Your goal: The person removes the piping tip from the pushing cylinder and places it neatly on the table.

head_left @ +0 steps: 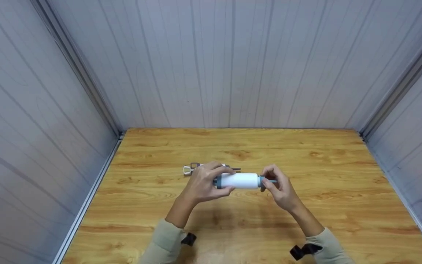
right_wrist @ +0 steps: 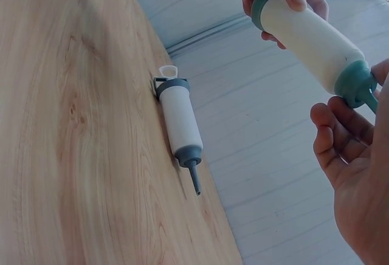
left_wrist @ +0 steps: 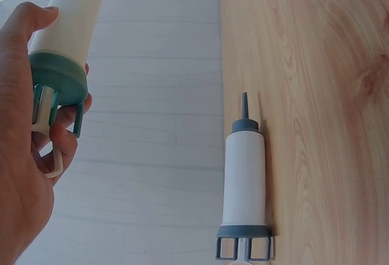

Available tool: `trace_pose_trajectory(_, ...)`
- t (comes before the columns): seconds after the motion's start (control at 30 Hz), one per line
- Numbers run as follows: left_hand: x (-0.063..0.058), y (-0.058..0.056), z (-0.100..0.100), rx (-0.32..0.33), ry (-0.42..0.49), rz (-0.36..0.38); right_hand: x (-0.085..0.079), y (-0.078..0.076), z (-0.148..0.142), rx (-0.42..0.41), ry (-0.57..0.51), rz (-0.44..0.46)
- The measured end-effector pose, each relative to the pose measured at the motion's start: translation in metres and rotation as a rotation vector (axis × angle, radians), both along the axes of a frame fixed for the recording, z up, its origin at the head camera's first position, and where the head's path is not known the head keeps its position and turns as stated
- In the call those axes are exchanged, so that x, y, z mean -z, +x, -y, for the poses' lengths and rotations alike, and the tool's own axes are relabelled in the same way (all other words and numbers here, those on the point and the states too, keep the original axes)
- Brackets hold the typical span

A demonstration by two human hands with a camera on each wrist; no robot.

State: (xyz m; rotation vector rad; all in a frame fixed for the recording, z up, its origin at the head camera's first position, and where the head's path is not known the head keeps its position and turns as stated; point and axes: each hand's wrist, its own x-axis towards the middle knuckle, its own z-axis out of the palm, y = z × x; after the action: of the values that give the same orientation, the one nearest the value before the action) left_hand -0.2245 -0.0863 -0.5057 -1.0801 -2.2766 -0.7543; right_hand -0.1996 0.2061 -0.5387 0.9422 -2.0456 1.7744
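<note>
A white syringe with teal ends and a thin teal nozzle is held level above the table, between both hands. My left hand grips its handle end, thumb and fingers around the barrel; in the left wrist view, the pale plunger handle shows by the fingers. At the other end, my right hand pinches the teal nozzle cap between thumb and fingers. A second white syringe, with grey ends and a grey nozzle, lies on the table behind the left hand, partly hidden in the head view.
The wood-grain table is bordered by pale panel walls at the back and both sides. Metal rails run along its side edges. A black strap piece sits at the left sleeve, and another at the right.
</note>
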Motion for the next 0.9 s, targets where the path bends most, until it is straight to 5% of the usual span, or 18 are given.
trace_pose_trajectory(0.53,0.0003,-0.0004,-0.0005,0.006,0.010,-0.019,0.0028,-0.0005,-0.0013,-0.043,-0.018,-0.034)
trace_pose_trajectory(0.9,0.0000,-0.0011,-0.0013,0.009,0.009,-0.001,0.0019,0.0014,-0.0024,0.047,0.023,0.039)
